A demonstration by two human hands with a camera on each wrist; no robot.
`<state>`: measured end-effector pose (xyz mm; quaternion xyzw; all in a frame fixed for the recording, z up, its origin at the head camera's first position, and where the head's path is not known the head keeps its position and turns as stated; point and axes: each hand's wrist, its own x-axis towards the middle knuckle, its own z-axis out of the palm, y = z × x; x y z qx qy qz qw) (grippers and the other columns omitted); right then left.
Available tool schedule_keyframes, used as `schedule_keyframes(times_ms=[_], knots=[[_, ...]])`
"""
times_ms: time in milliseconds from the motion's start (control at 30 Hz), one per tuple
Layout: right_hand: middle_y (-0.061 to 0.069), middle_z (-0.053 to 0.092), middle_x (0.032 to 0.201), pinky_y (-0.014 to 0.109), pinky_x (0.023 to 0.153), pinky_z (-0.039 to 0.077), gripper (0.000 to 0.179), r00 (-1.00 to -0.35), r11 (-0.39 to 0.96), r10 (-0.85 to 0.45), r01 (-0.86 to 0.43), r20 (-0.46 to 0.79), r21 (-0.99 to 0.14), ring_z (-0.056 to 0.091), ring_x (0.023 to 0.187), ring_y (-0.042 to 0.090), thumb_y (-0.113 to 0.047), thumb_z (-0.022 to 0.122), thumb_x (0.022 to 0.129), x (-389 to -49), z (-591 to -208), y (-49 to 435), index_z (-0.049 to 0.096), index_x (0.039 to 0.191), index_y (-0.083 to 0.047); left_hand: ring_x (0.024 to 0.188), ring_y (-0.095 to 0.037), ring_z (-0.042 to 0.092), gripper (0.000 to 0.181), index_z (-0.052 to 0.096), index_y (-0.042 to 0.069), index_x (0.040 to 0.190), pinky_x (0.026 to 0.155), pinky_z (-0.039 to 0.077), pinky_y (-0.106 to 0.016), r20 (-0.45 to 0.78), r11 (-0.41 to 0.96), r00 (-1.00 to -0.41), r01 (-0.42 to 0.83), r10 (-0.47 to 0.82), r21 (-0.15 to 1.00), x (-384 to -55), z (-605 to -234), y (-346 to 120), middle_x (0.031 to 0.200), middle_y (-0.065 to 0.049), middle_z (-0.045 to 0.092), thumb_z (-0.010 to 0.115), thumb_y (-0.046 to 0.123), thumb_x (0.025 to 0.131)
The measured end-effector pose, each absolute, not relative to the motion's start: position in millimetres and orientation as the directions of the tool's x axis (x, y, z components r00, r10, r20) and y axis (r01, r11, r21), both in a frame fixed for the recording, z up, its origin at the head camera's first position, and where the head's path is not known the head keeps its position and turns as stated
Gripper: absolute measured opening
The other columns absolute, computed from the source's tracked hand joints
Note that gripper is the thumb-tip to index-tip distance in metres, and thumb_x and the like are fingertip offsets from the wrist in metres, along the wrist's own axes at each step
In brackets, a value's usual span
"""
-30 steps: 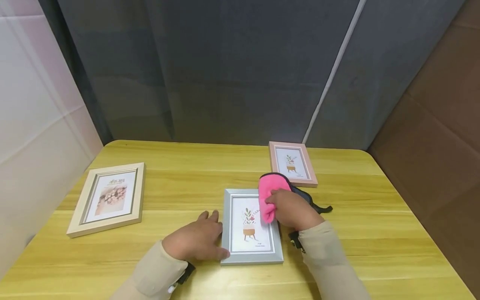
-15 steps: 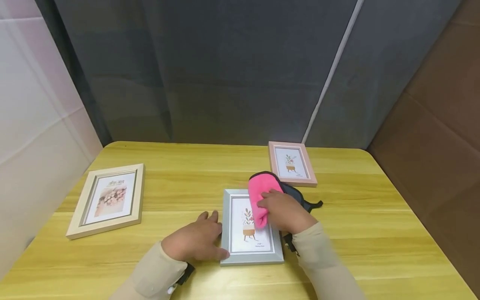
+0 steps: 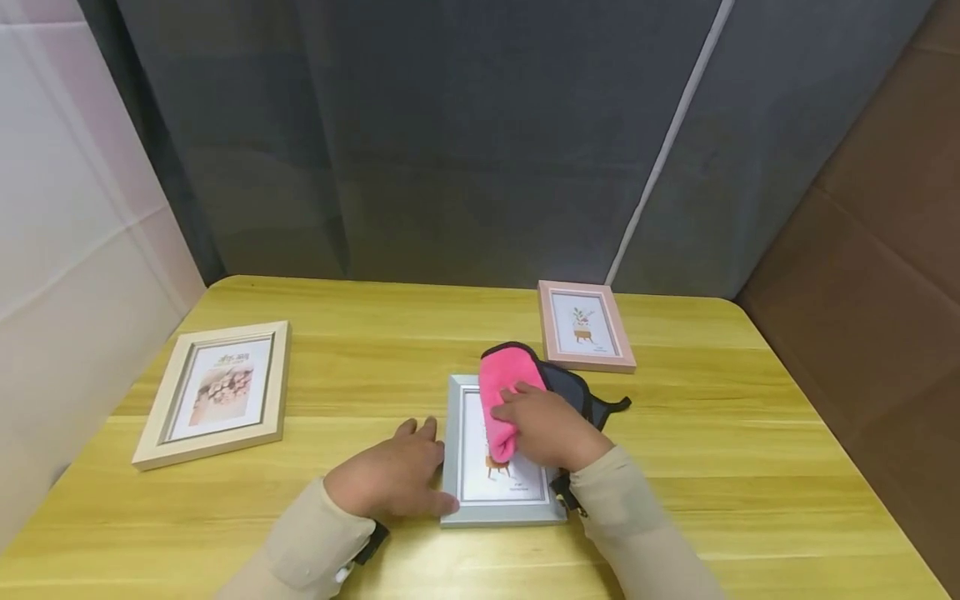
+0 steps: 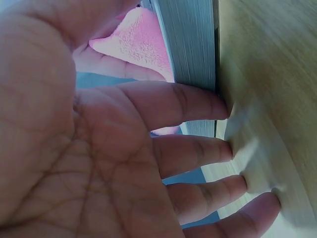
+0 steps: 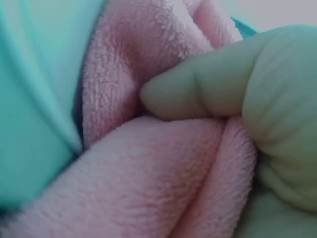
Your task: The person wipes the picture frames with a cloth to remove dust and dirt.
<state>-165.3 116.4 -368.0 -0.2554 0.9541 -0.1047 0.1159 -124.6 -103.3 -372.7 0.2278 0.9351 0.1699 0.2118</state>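
Note:
A silver picture frame [image 3: 504,514] with a plant print lies face up near the table's front. Along its left edge is my left hand [image 3: 393,475], thumb at the lower left corner. In the left wrist view the fingers [image 4: 190,153] reach down to the table, fairly straight, the uppermost against the frame's side [image 4: 193,44]. My right hand [image 3: 551,425] grips a folded pink cloth [image 3: 506,375] with dark edging and a dark grey back, over the frame's upper right part. In the right wrist view the thumb [image 5: 183,94] presses into the plush cloth [image 5: 133,183].
A cream picture frame [image 3: 273,408] with a flower print lies at the table's left. Behind the cloth, a pink picture frame [image 3: 551,329] lies near the back edge. Dark grey fabric [image 3: 450,142] hangs behind the wooden table [image 3: 750,467].
My right hand has slid left and slightly toward the front with the cloth across the silver frame, covering more of the print. The left hand has stayed in place.

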Motion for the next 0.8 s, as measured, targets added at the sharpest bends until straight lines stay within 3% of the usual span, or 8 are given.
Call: schedule_keyframes(times_ms=[133, 433, 800], knots=[[0.009, 0.051, 0.147, 0.045, 0.117, 0.024, 0.039, -0.82, 0.826, -0.542, -0.478, -0.186, -0.3, 0.032, 0.145, 0.03, -0.004, 0.058, 0.095, -162, -364, 115, 0.065, 0.133, -0.01, 0.138, -0.056, 0.026, 0.075, 0.057, -0.008, 0.133, 0.106, 0.034, -0.062, -0.315, 0.834, -0.807, 0.352, 0.5, 0.424, -125, -373, -104, 0.15, -0.036, 0.033, 0.079, 0.041, 0.08], [0.014, 0.058, 0.138, 0.043, 0.113, 0.033, 0.033, -0.918, 0.912, -0.357, -0.303, -0.172, -0.276, 0.045, 0.136, 0.028, -0.004, 0.06, 0.094, -164, -353, 143, 0.069, 0.125, -0.008, 0.14, -0.054, 0.023, 0.079, 0.055, -0.01, 0.134, 0.109, 0.03, -0.062, -0.327, 0.843, -0.811, 0.335, 0.485, 0.421, -125, -371, -104, 0.152, -0.033, 0.03, 0.08, 0.042, 0.08], [0.006, 0.05, 0.148, 0.046, 0.117, 0.023, 0.041, -0.849, 0.813, -0.499, -0.391, -0.171, -0.432, 0.029, 0.146, 0.026, -0.001, 0.055, 0.096, -174, -370, 129, 0.065, 0.134, -0.014, 0.14, -0.05, 0.028, 0.074, 0.059, -0.006, 0.132, 0.108, 0.034, -0.059, -0.33, 0.852, -0.812, 0.344, 0.481, 0.395, -125, -370, -103, 0.152, -0.031, 0.034, 0.079, 0.044, 0.081]])
